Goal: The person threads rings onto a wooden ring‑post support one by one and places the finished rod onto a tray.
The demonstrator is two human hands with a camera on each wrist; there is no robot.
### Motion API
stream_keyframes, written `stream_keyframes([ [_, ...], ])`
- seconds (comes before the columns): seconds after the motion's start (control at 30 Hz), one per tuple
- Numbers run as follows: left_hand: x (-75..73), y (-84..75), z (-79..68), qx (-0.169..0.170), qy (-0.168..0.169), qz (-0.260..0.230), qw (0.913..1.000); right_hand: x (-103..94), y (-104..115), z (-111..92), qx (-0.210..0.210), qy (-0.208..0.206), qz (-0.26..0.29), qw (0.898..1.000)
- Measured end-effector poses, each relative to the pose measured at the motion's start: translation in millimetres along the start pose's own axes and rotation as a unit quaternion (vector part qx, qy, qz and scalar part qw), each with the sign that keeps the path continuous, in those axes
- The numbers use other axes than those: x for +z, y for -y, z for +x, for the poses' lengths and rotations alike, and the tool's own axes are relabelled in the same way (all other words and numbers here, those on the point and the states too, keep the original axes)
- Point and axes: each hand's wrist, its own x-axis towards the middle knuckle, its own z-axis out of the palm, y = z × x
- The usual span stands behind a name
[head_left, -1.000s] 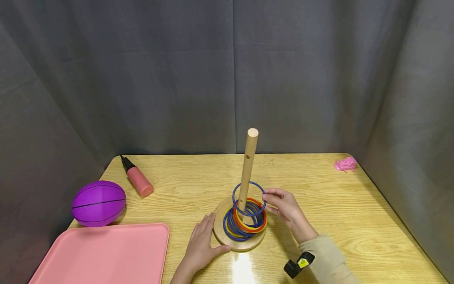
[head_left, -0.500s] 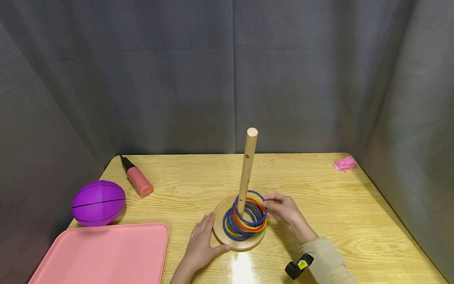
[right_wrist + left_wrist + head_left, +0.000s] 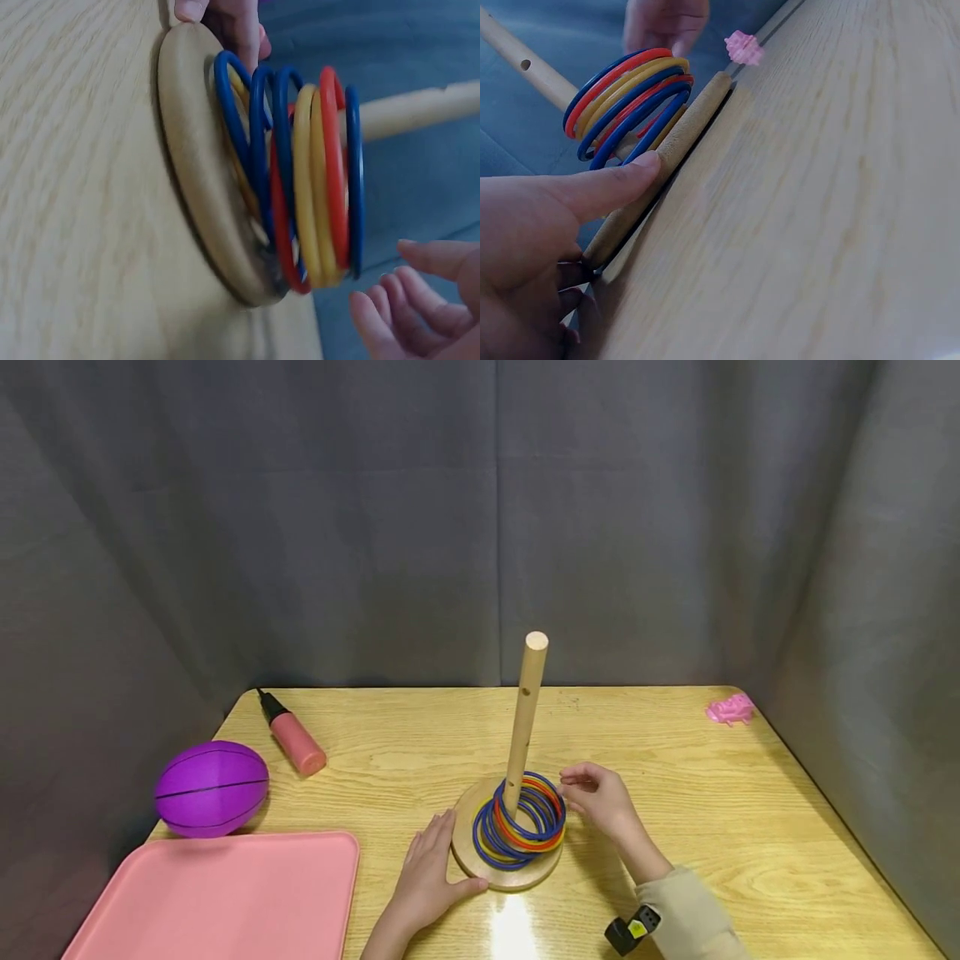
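Observation:
A wooden ring-toss stand with a round base and an upright peg stands on the table. Blue, red and yellow rings are stacked loosely around the peg. On top lies a blue ring. My left hand rests against the left edge of the base, fingers extended along it and thumb at the front rim. In the left wrist view the thumb lies on the rim beside the lowest rings. My right hand is just right of the stack, fingers loosely bent, holding nothing.
A pink tray occupies the front left of the table. Behind it are a purple ball and a red hand pump with a black nozzle. A small pink toy sits at the far right corner. Grey curtains enclose the table.
The top blue ring, held tilted by my right hand, has come down around the peg onto the stack. My right fingers have let it go. The left hand has stayed on the base.

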Motion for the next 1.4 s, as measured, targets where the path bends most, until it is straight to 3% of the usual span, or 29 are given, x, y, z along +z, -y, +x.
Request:
stream_keyframes([
  [0.1, -3.7, -1.7, 0.2, -0.006, 0.000, -0.029, 0.9996, 5.2, 11.1, -2.6, -0.059, -0.017, -0.054, 0.997],
  [0.27, -20.0, -9.4, -4.2, -0.014, -0.008, -0.078, 0.9969, 11.5, 25.0, -6.7, -0.120, 0.050, -0.040, 0.991],
  [0.43, -53.2, -11.5, -18.7, -0.026, -0.024, -0.086, 0.9956, 14.8, 30.5, -8.1, -0.144, 0.110, -0.028, 0.983],
  [0.63, -102.0, -1.4, -55.4, -0.031, -0.055, -0.064, 0.9959, 14.8, 28.1, -8.4, -0.151, 0.127, -0.045, 0.979],
  [0.83, -137.9, 26.7, -96.7, 0.036, -0.105, -0.001, 0.9938, 11.8, 24.3, -6.7, -0.161, 0.137, -0.047, 0.976],
  [0.93, -151.3, 47.3, -115.4, 0.096, -0.132, 0.026, 0.9862, 11.1, 22.9, -5.7, -0.168, 0.143, -0.041, 0.975],
  [1.0, -159.2, 61.1, -127.9, 0.119, -0.148, 0.040, 0.9810, 11.2, 22.3, -4.9, -0.168, 0.146, -0.037, 0.974],
  [1.1, -169.4, 80.4, -146.5, 0.098, -0.164, 0.054, 0.9801, 10.8, 21.3, -4.8, -0.169, 0.145, -0.040, 0.974],
  [1.2, -177.4, 99.6, -164.0, 0.038, -0.168, 0.070, 0.9825, 9.8, 20.5, -5.3, -0.171, 0.143, -0.041, 0.974],
  [1.33, -184.6, 125.0, -182.4, -0.058, -0.149, 0.050, 0.9859, 8.8, 20.0, -5.2, -0.169, 0.141, -0.032, 0.975],
  [1.4, -188.6, 140.5, -190.7, -0.071, -0.134, 0.030, 0.9880, 8.7, 19.7, -5.0, -0.167, 0.140, -0.030, 0.976],
])
